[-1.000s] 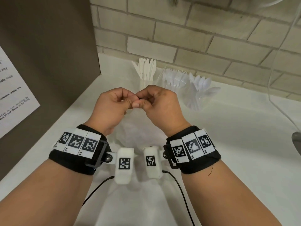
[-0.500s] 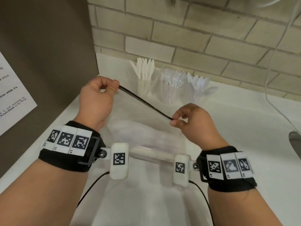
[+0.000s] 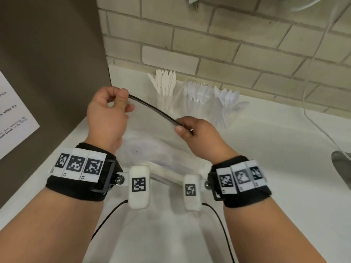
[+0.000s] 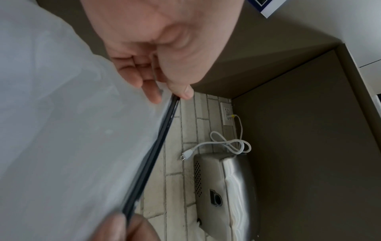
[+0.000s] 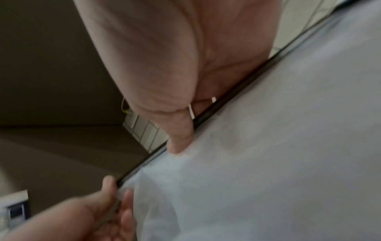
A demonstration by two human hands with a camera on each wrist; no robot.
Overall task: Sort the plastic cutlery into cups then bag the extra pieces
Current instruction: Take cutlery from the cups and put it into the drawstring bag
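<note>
Cutlery sorted into cups, bag being sealed along its dark zip strip.

Three clear cups stood against the brick wall: knives [image 3: 164, 82] on the left, forks [image 3: 199, 92] in the middle, spoons [image 3: 228, 97] on the right, so the sorting looked done. The clear bag [image 3: 152, 149] hung over the white counter [image 3: 266, 168] between the two arms, and white pieces showed faintly through it near the wrists, which suggested the extras were already inside. What seemed left was closing the zip strip [image 3: 152, 109]. The left hand [image 3: 106, 114] pinched the strip's higher end between thumb and curled fingers; the right hand [image 3: 197, 133] pinched it lower down, towards the cups. The strip ran taut and slanting between them.
</note>
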